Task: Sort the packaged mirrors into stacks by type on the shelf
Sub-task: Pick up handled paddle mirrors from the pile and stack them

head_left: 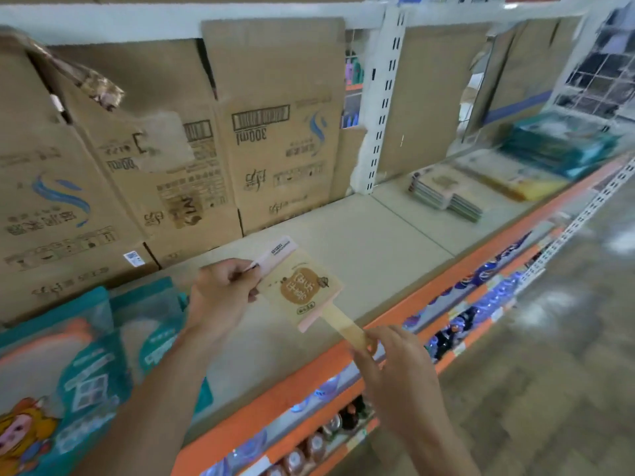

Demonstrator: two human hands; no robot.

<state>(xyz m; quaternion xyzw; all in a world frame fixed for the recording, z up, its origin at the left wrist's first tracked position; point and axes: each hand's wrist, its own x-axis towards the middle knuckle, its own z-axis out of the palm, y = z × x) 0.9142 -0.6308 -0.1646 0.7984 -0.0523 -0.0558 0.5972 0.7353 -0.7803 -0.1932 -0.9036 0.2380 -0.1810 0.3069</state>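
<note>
Item: packaged mirror (302, 286), hand-held, tan face with pink edging and flat handle (347, 326)

Held tilted above the front part of the shelf (378, 242), not touching it. Left hand (220, 297) pinches the pink upper edge between thumb and curled fingers; right hand (395, 365) pinches the handle's end. Further right on the shelf: a stack of similar mirrors (443, 194), a yellowish stack (508, 176) beside it, then a blurred teal stack (563, 146). Cardboard boxes (275, 132) line the back; teal packets (86, 355) stand at the left

left hand (220, 290): grip pinching packaged mirror (302, 286) | right hand (395, 365): pinching its lower end
</note>
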